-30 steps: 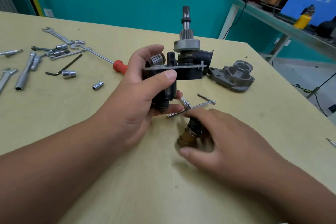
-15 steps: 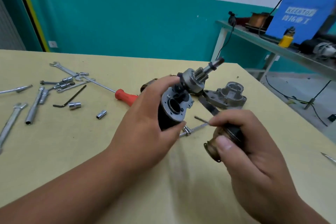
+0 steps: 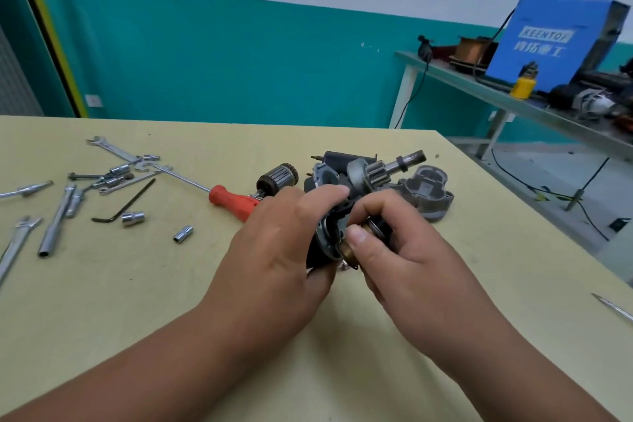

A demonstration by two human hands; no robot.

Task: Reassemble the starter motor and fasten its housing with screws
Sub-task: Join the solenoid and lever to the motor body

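My left hand (image 3: 274, 247) grips the black starter motor body (image 3: 329, 178), held tilted above the table, its pinion gear and shaft (image 3: 387, 169) pointing up to the right. My right hand (image 3: 397, 250) pinches a small brass-coloured cylindrical part (image 3: 349, 250) and holds it against the round opening at the body's near end. How far the part sits in the opening is hidden by my fingers. The grey nose housing (image 3: 428, 192) lies on the table behind my right hand. The copper-wound armature (image 3: 277, 178) lies behind my left hand.
A red-handled screwdriver (image 3: 233, 199) lies left of my left hand. Wrenches, sockets and a hex key (image 3: 123, 205) are scattered at the table's left. A thin metal tool (image 3: 613, 307) lies at the right edge. A bench with a blue machine (image 3: 548, 41) stands at back right.
My right hand lifted the brass part off the table and brought it to the motor body's opening. My left hand tilted the body from upright so the shaft points up-right. The camera view rose.
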